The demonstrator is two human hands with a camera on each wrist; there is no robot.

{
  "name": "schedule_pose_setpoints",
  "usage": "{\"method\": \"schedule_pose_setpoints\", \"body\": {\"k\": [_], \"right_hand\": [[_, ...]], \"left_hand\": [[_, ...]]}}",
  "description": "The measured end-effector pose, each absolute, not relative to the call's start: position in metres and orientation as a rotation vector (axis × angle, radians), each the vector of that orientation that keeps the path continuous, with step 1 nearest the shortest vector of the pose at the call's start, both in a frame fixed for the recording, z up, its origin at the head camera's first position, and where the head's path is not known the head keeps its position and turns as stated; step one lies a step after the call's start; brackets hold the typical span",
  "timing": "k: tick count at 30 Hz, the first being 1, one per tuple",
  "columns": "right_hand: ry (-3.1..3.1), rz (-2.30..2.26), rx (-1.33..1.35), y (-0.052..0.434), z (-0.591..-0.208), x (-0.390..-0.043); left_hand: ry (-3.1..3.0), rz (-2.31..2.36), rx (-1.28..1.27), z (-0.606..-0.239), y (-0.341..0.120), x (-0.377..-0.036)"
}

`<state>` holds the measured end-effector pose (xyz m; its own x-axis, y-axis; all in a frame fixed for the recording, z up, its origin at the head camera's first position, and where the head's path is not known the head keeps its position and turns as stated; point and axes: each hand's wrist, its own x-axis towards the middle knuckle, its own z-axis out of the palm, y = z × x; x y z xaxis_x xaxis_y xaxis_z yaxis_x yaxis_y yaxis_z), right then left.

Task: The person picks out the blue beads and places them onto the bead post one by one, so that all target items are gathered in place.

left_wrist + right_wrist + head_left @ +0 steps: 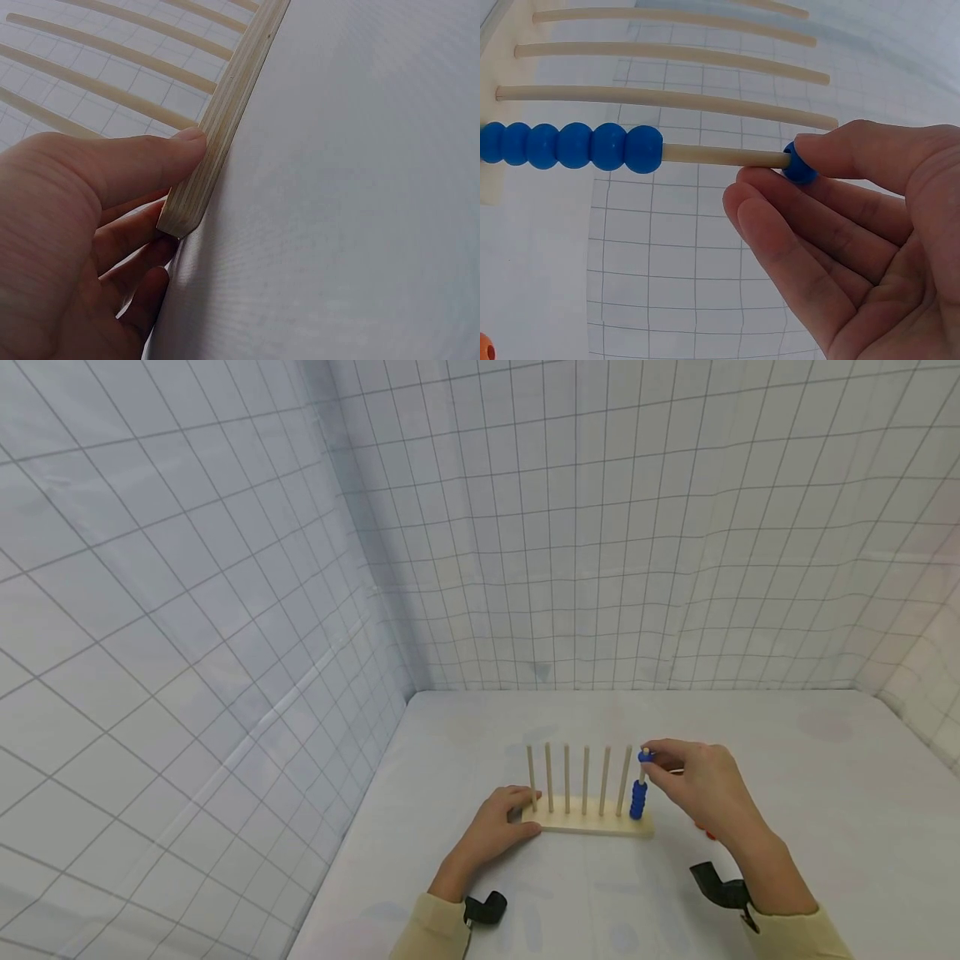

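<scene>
Pale wood makes up the peg rack [592, 821] that stands on the white table [825, 793] between our two hands, its row of thin upright rods rising from a flat base. Our left hand [498, 818] grips the near end of that base, thumb laid along its edge and fingers curled under and behind it, which we judge is there to keep the light rack from sliding or tipping while the other hand works. Our right hand [701, 785] pinches a single blue bead [644, 757] between thumb and fingertips at the very top of the rod nearest to it, the bead already threaded on the tip; below it, well down the same rod, a stack of blue beads [638, 799] sits against the base. The head view gives us the whole layout, including something small and red [705, 832] lying on the table just under the right hand, mostly hidden by it. The right wrist view shows what the head view cannot: the rod passing into the bead's hole [799, 163], six stacked beads [570, 146], the bare rod between, and an orange bead [484, 349] at the frame's edge. The left wrist view alone shows the thumb [142, 161] pressed against the plywood edge of the base [225, 127].
</scene>
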<state>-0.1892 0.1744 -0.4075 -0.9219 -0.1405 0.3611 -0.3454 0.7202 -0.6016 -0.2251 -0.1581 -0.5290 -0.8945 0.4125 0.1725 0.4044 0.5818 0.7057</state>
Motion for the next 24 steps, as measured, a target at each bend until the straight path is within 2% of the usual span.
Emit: {"method": "schedule_pose_setpoints", "body": {"k": [24], "right_hand": [[-2.67,1.011,0.36,0.173,-0.419,-0.191]], "left_hand": [[2.78,1.237,0.719,-0.53,-0.159,-0.226]]}}
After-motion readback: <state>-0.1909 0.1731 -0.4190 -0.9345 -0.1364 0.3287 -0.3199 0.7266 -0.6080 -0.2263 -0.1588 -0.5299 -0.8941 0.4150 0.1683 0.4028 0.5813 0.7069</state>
